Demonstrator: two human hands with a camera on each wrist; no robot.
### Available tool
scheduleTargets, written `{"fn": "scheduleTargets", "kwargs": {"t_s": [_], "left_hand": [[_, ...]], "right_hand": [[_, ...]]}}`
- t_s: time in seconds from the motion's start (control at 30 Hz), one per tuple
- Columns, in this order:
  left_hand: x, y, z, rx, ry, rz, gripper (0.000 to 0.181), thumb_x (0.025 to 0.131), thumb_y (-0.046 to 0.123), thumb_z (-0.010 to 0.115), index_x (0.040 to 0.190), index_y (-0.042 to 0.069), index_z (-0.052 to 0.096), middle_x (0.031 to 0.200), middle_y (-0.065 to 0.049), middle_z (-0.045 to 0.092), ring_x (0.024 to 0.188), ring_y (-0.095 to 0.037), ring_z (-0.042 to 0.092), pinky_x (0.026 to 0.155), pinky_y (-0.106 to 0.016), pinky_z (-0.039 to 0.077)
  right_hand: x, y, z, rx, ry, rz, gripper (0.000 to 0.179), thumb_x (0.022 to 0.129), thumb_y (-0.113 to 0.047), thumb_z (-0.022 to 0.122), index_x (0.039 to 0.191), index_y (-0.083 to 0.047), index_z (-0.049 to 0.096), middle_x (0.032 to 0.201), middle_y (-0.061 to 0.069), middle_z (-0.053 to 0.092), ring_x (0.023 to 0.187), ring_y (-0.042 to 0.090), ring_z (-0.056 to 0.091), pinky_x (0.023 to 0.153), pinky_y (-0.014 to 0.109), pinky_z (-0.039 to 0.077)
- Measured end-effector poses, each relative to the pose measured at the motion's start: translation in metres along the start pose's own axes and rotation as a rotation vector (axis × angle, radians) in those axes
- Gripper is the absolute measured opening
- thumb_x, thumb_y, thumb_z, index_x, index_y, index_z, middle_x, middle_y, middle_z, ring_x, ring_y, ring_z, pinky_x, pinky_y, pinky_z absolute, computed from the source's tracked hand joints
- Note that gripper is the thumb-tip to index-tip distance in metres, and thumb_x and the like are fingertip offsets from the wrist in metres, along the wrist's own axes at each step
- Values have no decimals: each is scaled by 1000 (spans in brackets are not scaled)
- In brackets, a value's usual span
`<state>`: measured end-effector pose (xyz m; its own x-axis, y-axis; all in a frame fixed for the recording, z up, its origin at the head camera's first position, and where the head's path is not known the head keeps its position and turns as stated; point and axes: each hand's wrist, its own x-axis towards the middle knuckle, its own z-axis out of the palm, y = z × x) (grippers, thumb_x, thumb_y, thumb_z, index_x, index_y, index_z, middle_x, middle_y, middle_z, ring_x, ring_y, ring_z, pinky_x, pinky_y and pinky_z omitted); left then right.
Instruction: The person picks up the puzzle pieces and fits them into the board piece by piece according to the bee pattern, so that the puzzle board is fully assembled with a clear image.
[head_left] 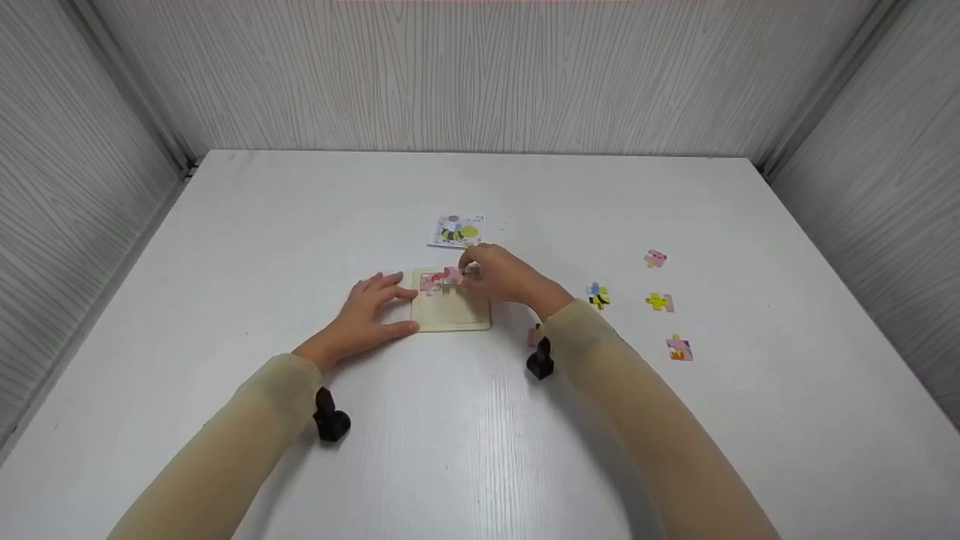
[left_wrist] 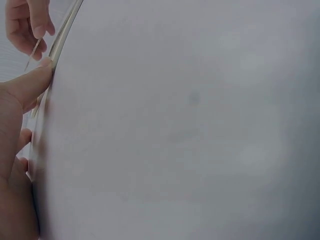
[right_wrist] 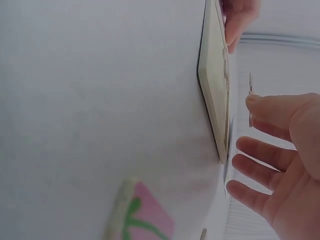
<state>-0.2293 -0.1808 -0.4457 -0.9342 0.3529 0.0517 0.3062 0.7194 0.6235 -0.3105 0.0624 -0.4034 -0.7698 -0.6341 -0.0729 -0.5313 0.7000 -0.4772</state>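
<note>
A pale wooden puzzle tray [head_left: 454, 319] lies flat in the middle of the table, with a pink puzzle piece [head_left: 430, 283] in its upper left corner. My left hand [head_left: 367, 315] rests at the tray's left side, thumb at the lower corner, fingers spread and fairly straight. Between thumb and index finger, my right hand [head_left: 504, 274] pinches another pink puzzle piece [head_left: 453, 275] over the tray's upper part. The right wrist view shows this held piece [right_wrist: 251, 117] edge-on and raised above the tray [right_wrist: 212, 75]. The right hand covers the tray's upper right corner.
Behind the tray lies a small bee picture [head_left: 456, 231]. To the right are several loose pieces, including a bee piece [head_left: 598, 295], a yellow piece [head_left: 660, 301], and pink pieces [head_left: 655, 259] [head_left: 679, 348]. One piece [head_left: 534, 335] is partly hidden by the right sleeve.
</note>
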Motion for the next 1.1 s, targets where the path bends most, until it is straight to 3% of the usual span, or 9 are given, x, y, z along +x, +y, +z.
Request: {"fn": "scheduleTargets", "kwargs": {"t_s": [0.23, 0.6, 0.77, 1.1], "left_hand": [[-1, 1, 0, -3, 5, -2, 54, 83, 44, 66, 128, 15, 55, 149, -11, 29, 139, -35, 11, 109, -53, 5], [0, -3, 1, -19, 20, 4, 55, 82, 43, 68, 128, 15, 56, 149, -11, 30, 138, -35, 12, 109, -51, 3], [0, -3, 2, -15, 15, 2, 54, 82, 44, 67, 127, 16, 56, 149, -10, 29, 139, -34, 11, 110, -50, 1], [-1, -2, 1, 4, 13, -18, 54, 83, 46, 66, 128, 18, 55, 150, -7, 28, 139, -32, 10, 109, -51, 3]], "right_hand": [[6, -3, 7, 4, -25, 84, 27, 91, -19, 60, 114, -7, 58, 112, 5, 58, 108, 16, 51, 96, 32, 40], [8, -5, 10, -104, -19, 62, 26, 89, -22, 63, 111, -8, 60, 109, 5, 58, 106, 20, 50, 94, 33, 41], [8, -7, 11, -160, -37, 88, 25, 91, -23, 60, 112, -11, 62, 111, 5, 56, 107, 20, 48, 95, 36, 40], [11, -11, 11, -171, -43, 101, 25, 92, -26, 58, 113, -14, 64, 109, 3, 54, 100, 18, 46, 91, 35, 42]]}}
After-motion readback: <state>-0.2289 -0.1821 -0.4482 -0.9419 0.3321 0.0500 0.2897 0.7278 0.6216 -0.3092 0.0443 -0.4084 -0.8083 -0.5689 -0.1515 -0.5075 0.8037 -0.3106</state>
